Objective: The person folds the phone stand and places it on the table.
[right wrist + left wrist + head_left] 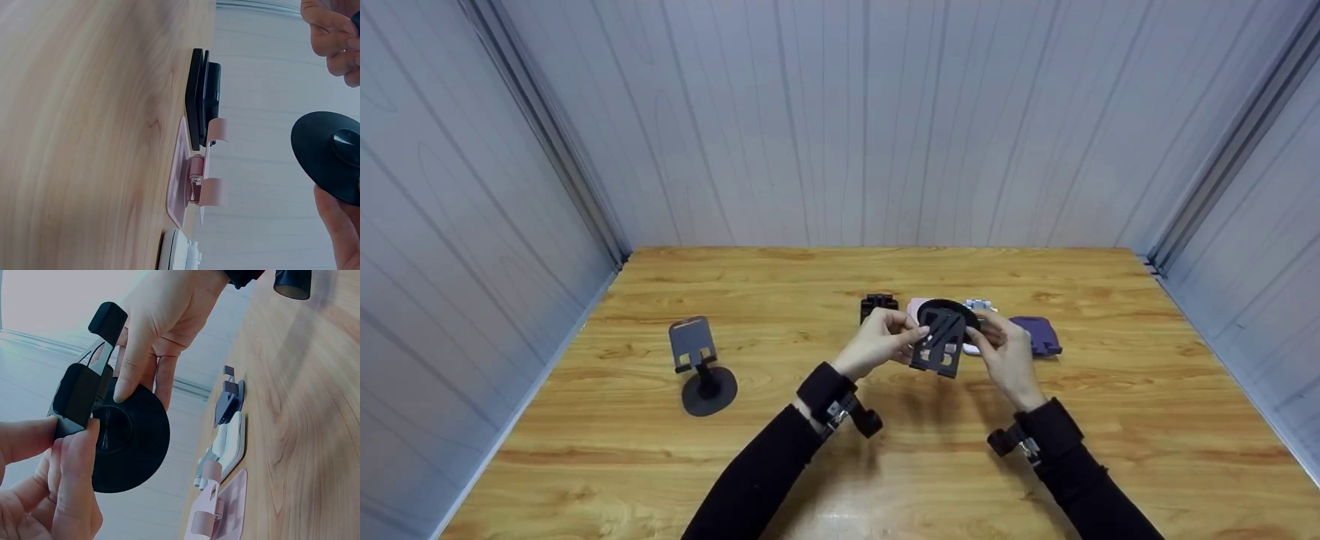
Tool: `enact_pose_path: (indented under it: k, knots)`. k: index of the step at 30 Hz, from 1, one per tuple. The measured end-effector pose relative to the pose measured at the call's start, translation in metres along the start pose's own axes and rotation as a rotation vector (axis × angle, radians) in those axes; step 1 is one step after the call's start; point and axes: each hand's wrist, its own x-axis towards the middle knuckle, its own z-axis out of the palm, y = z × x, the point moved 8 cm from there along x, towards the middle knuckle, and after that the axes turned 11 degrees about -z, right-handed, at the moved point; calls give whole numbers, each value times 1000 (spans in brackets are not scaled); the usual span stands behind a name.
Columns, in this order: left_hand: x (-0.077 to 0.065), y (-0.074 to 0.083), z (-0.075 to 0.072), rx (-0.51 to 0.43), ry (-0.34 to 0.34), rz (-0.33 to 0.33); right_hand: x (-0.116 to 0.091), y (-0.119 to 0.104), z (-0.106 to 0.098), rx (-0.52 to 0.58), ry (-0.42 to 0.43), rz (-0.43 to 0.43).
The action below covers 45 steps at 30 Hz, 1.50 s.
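Both hands hold a black phone stand (951, 330) up above the table. My left hand (877, 343) pinches the edge of its slotted phone plate between thumb and fingers, near the lip hooks (76, 391) in the left wrist view. The right hand (1009, 360) grips the round base (143, 444) by its rim, thumb on one face and fingers behind. The plate is tilted out from the base, with its lip end downward in the head view. Part of the joint between plate and base is hidden behind the plate.
Behind the hands lie a folded black stand (877, 301), a pink stand (179, 174), a white stand (232, 449) and a purple stand (1039, 334), in a row. An unfolded dark grey stand (709, 394) stands at the left on the wooden table (607, 450). Panelled walls enclose the table.
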Motion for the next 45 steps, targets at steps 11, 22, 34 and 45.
enact_pose_path:
  k: [11,22,34,45]
  knots:
    - [-2,0,1,2,-4,4,3,-51,-4,-30,24,-258]
    - [-2,5,1,11,4,71,4,-30,-3,20,-4,-170]
    - [-5,7,2,26,67,146,-1,3,0,143,-37,55]
    - [-10,14,0,220,212,307,-7,14,8,395,-83,344]
